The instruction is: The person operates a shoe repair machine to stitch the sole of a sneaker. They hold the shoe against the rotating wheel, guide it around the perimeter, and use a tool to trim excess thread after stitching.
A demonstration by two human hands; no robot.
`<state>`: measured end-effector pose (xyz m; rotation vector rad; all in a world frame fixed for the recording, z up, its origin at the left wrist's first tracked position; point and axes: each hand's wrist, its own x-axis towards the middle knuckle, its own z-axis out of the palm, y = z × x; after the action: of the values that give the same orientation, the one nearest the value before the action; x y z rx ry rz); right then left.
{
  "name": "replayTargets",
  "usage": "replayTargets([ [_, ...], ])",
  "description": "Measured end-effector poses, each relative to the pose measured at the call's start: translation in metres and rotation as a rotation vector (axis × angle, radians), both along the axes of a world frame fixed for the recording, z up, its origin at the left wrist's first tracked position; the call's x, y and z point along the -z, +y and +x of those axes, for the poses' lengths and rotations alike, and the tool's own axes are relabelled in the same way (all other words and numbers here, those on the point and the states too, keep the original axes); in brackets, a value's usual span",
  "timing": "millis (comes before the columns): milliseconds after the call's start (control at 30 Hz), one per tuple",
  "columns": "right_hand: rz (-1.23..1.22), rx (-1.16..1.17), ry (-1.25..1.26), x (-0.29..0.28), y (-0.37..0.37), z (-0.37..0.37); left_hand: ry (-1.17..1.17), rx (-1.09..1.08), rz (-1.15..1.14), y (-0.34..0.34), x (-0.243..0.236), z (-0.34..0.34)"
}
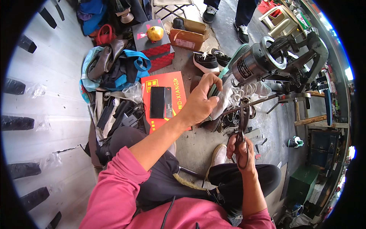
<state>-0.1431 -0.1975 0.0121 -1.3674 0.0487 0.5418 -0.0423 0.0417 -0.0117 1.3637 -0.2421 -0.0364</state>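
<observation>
In front of me is a shoe with a pale grey mesh upper (pixel 225 100) and a mint-green sole, toe and heel partly covered by my hand and a machine. The thumb and curled fingers of my left hand (pixel 204 95) close on the shoe's near-left edge. Lower right, my right hand (pixel 242 150) grips a pair of dark metal scissors (pixel 241 131) by the handles. Their blades point up toward a tangle of white laces (pixel 244 91). Whether the blades touch anything is hard to tell.
A metal sewing machine head (pixel 253 65) stands close at the right. Left lies a red box (pixel 175 82) bearing a black phone (pixel 157 102). Beyond are black sneakers (pixel 206 61), a cardboard box (pixel 187 38), and a fruit (pixel 155 34) on a dark box. Another person's legs (pixel 244 15) stand farther off.
</observation>
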Motion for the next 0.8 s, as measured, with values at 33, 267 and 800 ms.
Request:
replayTargets([
  [33, 0.016, -0.062, 0.009, -0.004, 0.001, 0.004, -0.043, -0.014, -0.001, -0.002, 0.002, 0.003],
  [267, 0.155, -0.231, 0.199, -0.008, 0.011, 0.022, -0.051, -0.053, -0.150, -0.009, 0.000, 0.008],
  [800, 0.208, -0.192, 0.303, -0.012, 0.025, 0.039, 0.002, -0.043, -0.132, -0.009, 0.006, 0.005],
])
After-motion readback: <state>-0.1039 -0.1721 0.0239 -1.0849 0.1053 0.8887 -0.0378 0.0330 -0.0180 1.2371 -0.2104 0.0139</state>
